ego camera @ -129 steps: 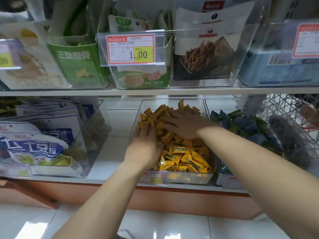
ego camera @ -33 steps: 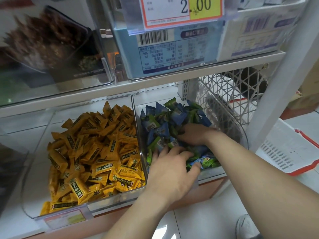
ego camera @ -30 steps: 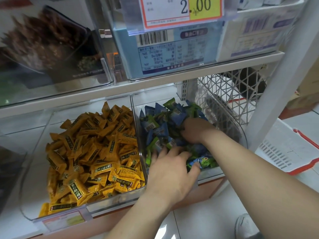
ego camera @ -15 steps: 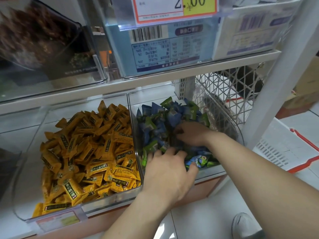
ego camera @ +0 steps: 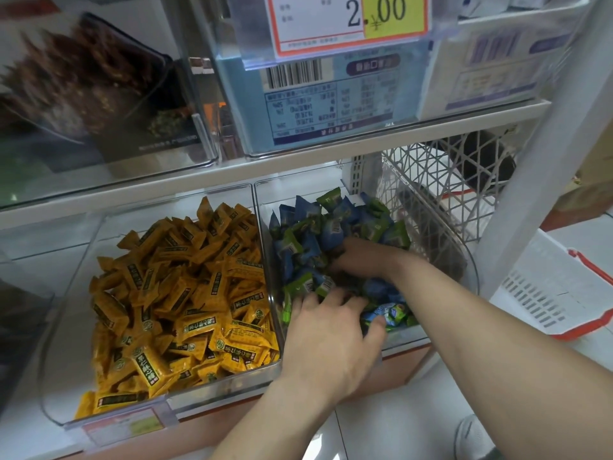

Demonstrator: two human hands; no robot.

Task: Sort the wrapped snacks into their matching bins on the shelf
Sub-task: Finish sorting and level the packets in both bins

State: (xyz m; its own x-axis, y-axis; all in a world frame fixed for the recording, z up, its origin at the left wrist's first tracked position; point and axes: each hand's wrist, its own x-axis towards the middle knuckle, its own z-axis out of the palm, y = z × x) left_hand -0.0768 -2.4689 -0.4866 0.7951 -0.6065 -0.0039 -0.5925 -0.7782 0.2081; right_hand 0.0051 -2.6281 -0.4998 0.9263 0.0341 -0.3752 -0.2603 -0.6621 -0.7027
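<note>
Left hand (ego camera: 331, 336) lies spread, relaxed, on blue-green snacks (ego camera: 311, 242) at right bin's (ego camera: 472, 272) front | right hand (ego camera: 366, 260) buried among them, grip unclear | yellow snacks (ego camera: 185, 293) fill left bin (ego camera: 54, 376)

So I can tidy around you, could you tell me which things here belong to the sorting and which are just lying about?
In the job: yellow snacks, left bin, blue-green snacks, right bin, left hand, right hand.
Lying about: price tag, blue box, floor basket, shoe.
</note>
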